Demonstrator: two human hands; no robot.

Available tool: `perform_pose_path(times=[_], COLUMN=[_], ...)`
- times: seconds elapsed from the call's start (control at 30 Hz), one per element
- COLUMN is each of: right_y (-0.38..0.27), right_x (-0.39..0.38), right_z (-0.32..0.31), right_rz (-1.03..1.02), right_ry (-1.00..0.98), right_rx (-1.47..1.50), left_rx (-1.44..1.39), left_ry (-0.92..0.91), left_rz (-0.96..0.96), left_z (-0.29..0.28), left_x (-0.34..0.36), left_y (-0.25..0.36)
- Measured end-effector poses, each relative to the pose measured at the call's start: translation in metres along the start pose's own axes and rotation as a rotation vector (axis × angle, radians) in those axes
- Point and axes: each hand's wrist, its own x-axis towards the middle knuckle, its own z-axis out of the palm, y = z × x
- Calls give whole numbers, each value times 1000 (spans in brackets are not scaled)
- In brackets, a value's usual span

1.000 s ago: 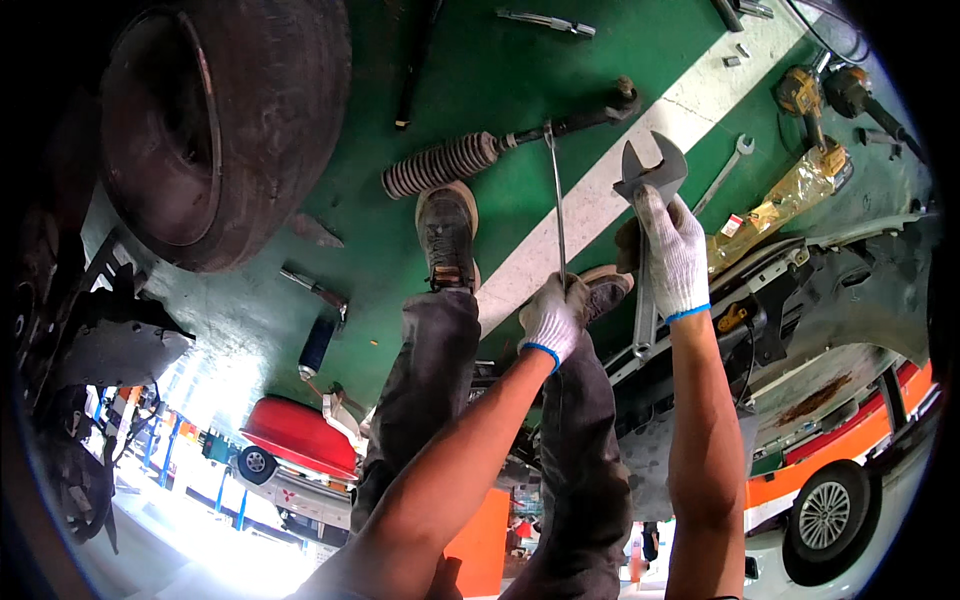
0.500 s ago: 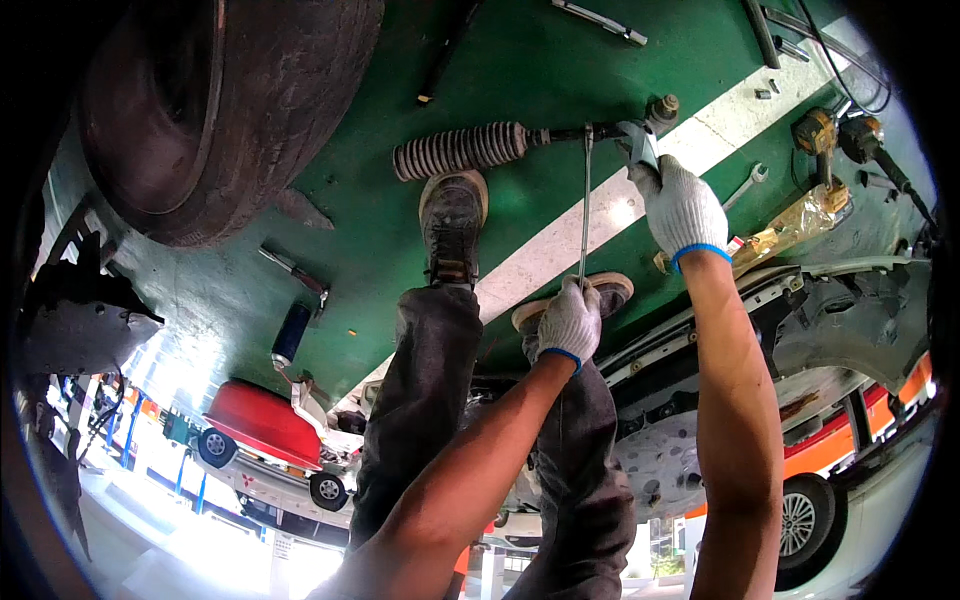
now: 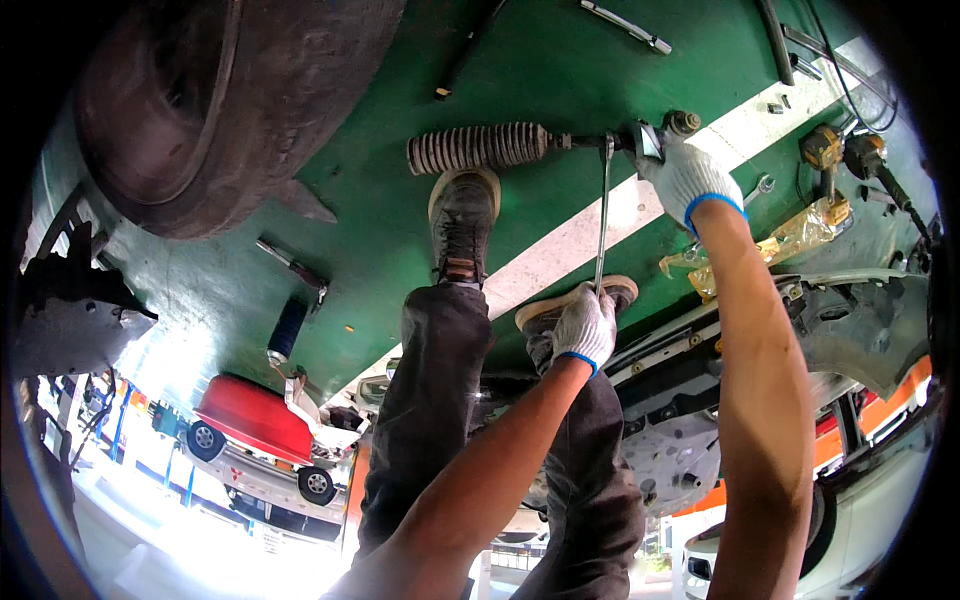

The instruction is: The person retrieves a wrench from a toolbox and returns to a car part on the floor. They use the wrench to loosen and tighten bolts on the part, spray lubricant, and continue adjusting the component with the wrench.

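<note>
A tie rod with a black ribbed rubber boot (image 3: pixel 480 147) lies across the green floor, its ball-joint end (image 3: pixel 683 123) to the right. My left hand (image 3: pixel 585 325), in a white knit glove, is closed around the lower end of a long slim wrench (image 3: pixel 603 220). The wrench's far head meets the rod (image 3: pixel 590 141) between the boot and the joint. My gloved right hand (image 3: pixel 700 180) grips a silver metal tool (image 3: pixel 649 140) beside the joint; its kind is partly hidden by the fingers. My left shoe (image 3: pixel 464 225) is against the rubber boot's near side.
A large tyre (image 3: pixel 280 110) stands at upper left. A spray can (image 3: pixel 288 332) and a ratchet (image 3: pixel 292 265) lie left of my legs. On the right are cordless power tools (image 3: pixel 822 150), yellow plastic wrapping (image 3: pixel 790 245) and a car body panel (image 3: pixel 850 320).
The rod and wrench sit slightly farther right in view. My right hand has risen closer to the joint, its wrist more bent. The left hand keeps its hold on the wrench.
</note>
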Motion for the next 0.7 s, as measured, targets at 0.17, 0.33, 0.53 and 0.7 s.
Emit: perform_pose_path(times=[0.17, 0.33, 0.53, 0.7], right_y=[-5, 2, 3, 19], right_x=[-6, 6, 8, -5], right_z=[15, 42, 61, 77], right_rz=[33, 51, -2, -24], right_ry=[-48, -33, 67, 206], right_rx=[35, 316, 309, 297], left_rx=[-21, -15, -84, -137], left_ry=[-31, -77, -31, -1], left_rz=[-27, -21, 46, 54], left_z=[-3, -5, -1, -2], left_x=[-5, -5, -2, -5], left_y=[8, 10, 4, 8])
